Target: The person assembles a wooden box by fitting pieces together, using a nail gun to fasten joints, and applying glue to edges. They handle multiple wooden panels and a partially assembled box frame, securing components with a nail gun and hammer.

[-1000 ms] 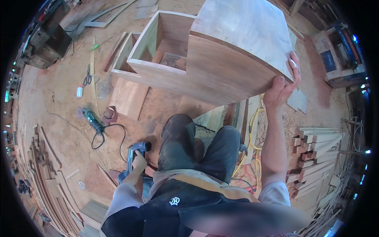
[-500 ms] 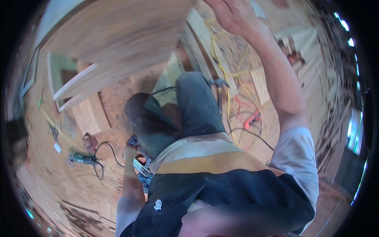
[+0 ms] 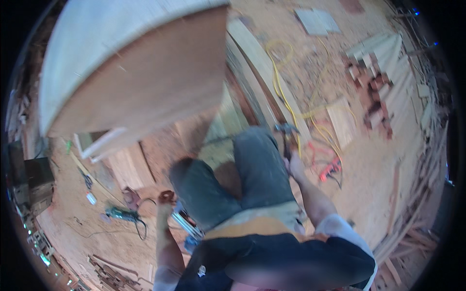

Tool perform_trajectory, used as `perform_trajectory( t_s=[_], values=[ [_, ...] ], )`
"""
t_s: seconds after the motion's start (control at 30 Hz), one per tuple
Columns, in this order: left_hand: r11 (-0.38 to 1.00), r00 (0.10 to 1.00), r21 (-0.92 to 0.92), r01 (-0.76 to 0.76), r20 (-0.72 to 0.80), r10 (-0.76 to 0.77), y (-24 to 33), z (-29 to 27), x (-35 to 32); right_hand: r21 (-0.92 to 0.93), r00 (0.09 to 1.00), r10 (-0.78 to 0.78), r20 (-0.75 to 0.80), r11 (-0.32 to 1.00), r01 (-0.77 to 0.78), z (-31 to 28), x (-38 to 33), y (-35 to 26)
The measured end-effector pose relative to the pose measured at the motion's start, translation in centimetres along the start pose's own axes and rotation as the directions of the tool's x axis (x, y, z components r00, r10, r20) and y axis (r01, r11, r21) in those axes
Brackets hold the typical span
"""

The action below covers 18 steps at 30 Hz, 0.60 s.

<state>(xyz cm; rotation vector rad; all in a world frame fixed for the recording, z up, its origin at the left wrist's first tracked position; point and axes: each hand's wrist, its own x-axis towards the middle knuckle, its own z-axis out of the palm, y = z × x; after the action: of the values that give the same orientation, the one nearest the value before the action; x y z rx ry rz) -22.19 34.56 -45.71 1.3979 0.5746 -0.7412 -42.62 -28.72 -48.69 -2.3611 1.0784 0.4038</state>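
Note:
My right hand (image 3: 294, 166) is closed round the handle of a hammer (image 3: 286, 129), just right of my right knee; the hammer's metal head points up and away from me. My left hand (image 3: 166, 199) is left of my left thigh, fingers curled in; what they hold, if anything, is too blurred to name. Against my left hip, close to that hand, lies a tool with silver metal bars (image 3: 187, 224) and blue parts, half hidden by my leg. In front of me stands a large wooden cabinet-like piece (image 3: 145, 72) with a pale curved-looking top edge.
Long boards (image 3: 262, 68) lie ahead on the dusty floor beside a yellow cord (image 3: 277, 80). A red tool (image 3: 330, 169) rests to the right, near a short board (image 3: 341, 122) and scattered wood blocks (image 3: 374, 92). A green power tool (image 3: 121, 214) with a black cord is at left.
My right hand has come down from the upper right to the hammer and gripped its handle. My left hand has shifted slightly beside my thigh. The whole view has tilted.

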Motion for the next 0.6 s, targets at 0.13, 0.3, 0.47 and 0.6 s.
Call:
perform_trajectory(
  t_s=[0.13, 0.3, 0.47, 0.6],
  values=[
    [0.956, 0.997, 0.293, 0.023, -0.076, -0.001, 6.0, 2.8, 2.1, 0.065, 0.993, 0.086, 0.083, 0.994, -0.092, -1.1, 0.4, -1.3],
    [0.754, 0.946, 0.606, -0.252, -0.009, 0.324, 14.8, 8.8, 1.5, 0.551, 0.958, 0.151, 0.244, 0.791, -0.266, -6.0, 0.9, -2.9],
    [0.630, 0.874, 0.656, -0.414, 0.093, 0.478, 21.6, 17.3, -7.7, 0.580, 0.993, -0.040, -0.109, 0.809, 0.096, -14.1, -3.8, -9.5],
    [0.683, 0.920, 0.618, -0.390, 0.299, 0.254, 27.2, 26.9, -19.9, 0.420, 0.898, -0.255, -0.359, 0.815, 0.399, -25.2, -9.4, -19.8]
  ],
)
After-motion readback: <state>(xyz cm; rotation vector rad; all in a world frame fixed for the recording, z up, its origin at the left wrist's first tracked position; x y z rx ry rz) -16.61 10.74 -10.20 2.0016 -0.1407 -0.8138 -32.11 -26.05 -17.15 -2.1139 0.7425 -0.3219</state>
